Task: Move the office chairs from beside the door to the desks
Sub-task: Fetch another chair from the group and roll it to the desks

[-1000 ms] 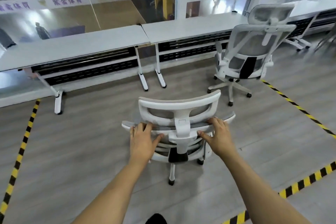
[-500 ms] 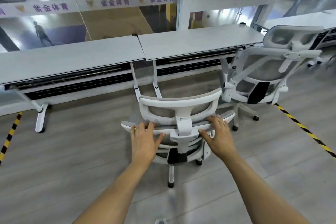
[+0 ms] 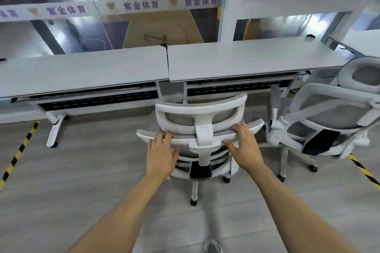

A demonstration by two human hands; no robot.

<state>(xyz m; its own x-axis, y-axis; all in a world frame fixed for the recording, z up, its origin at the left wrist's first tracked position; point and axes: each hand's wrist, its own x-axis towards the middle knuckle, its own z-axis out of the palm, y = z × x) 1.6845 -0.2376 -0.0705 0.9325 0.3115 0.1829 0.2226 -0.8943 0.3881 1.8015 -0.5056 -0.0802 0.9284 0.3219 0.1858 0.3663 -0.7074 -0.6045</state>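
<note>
A white office chair point(image 3: 200, 113) with a grey mesh back stands right in front of me, its back towards me. My left hand point(image 3: 161, 153) grips the top edge of its backrest left of the centre post, and my right hand point(image 3: 243, 146) grips the same edge to the right. The chair's headrest reaches the gap between two grey desks, the left desk point(image 3: 82, 72) and the right desk point(image 3: 246, 58). A second white office chair point(image 3: 329, 113) stands at the right desk, close beside the first.
Behind the desks runs a glass wall point(image 3: 144, 6) with a lettered strip. White desk legs point(image 3: 54, 131) stand on the grey floor. Yellow-black tape point(image 3: 18, 153) marks the floor at the left, and more tape point(image 3: 364, 170) lies at the right. My shoe tip point(image 3: 212, 246) shows below.
The chair and I have rolled forward: the desks are much nearer and the headrest now reaches their front edge. The second chair has come close on the right. Both hands keep their hold.
</note>
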